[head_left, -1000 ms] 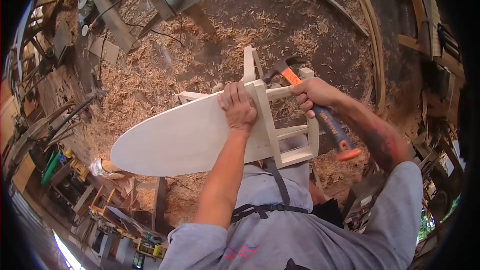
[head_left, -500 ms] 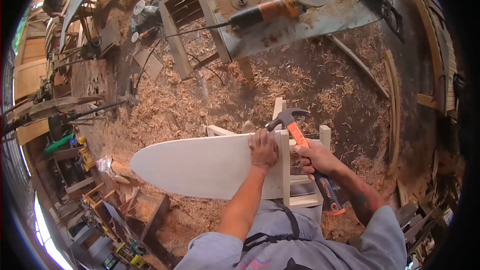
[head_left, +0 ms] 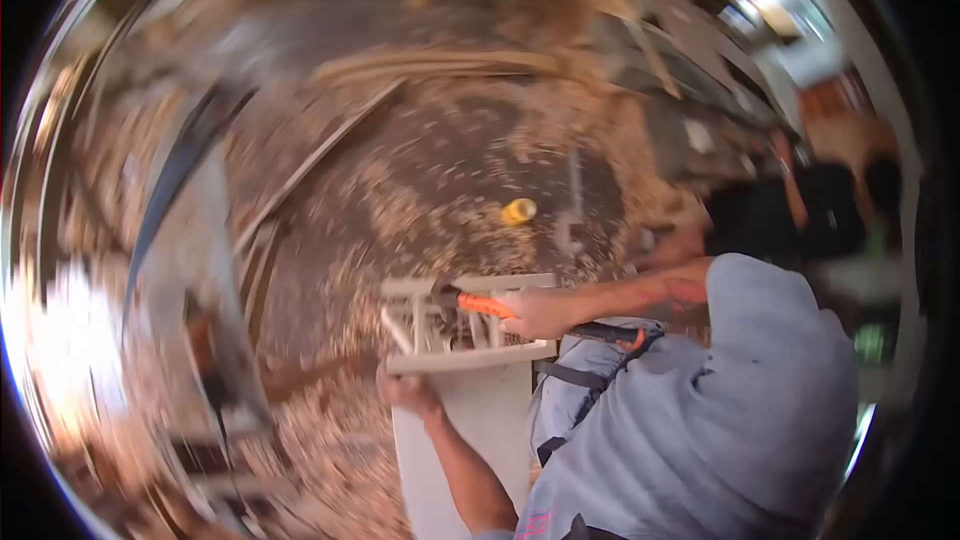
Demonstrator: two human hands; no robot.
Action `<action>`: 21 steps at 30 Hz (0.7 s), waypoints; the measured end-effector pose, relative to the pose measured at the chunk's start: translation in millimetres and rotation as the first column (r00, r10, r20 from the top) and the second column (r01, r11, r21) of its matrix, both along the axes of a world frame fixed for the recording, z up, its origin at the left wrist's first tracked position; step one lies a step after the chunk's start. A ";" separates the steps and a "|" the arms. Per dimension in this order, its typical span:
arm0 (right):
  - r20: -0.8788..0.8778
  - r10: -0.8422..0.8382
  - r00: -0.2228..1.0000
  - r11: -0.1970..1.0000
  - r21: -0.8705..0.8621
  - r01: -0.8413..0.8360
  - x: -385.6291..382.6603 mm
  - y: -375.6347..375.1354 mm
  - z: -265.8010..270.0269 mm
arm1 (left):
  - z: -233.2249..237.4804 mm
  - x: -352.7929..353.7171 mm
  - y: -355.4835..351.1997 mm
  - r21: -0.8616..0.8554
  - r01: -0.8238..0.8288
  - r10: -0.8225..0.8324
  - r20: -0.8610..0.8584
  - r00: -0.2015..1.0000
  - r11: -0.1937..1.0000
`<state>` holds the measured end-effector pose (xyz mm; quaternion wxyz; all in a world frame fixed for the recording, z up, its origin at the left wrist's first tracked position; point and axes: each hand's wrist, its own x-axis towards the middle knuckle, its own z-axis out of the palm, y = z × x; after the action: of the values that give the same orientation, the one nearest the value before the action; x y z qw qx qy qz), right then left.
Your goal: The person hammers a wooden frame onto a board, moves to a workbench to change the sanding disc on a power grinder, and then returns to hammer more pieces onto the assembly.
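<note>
A claw hammer (head_left: pixel 485 305) with an orange and black handle is gripped in my right hand (head_left: pixel 543 312), its head pointing left over a pale wooden frame (head_left: pixel 470 364). The frame has rails and crossbars, and is joined to the end of a long pale board (head_left: pixel 462 430). My left hand (head_left: pixel 408 392) grips the board's left edge, close to the frame's corner. Its fingers are partly hidden and slightly blurred. The lower end of the board runs out of view beside my body.
A yellow ring-like object (head_left: pixel 519 211) lies on the shaving-covered floor beyond the frame. Long wooden strips (head_left: pixel 430 67) lie farther off. On the left a blurred handsaw (head_left: pixel 175 190) rests on a worktop (head_left: pixel 205 240). Dark objects (head_left: pixel 790 210) stand at right.
My view has swung right, and the board now points toward me. My left hand has moved from the board's face to its edge. The hammer stays in my right hand.
</note>
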<state>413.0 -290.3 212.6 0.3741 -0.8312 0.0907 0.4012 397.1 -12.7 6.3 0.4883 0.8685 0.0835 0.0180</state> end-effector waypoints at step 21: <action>0.123 -0.559 0.820 0.791 -0.218 0.572 -276.2 -229.3 -16.7 | 101.9 112.7 -106.8 0.227 0.016 -0.063 0.201 0.978 0.974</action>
<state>136.8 -519.5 195.9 0.3735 -0.8156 0.3744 0.2350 509.8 -119.6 108.2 0.3935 0.9129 0.0124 0.1079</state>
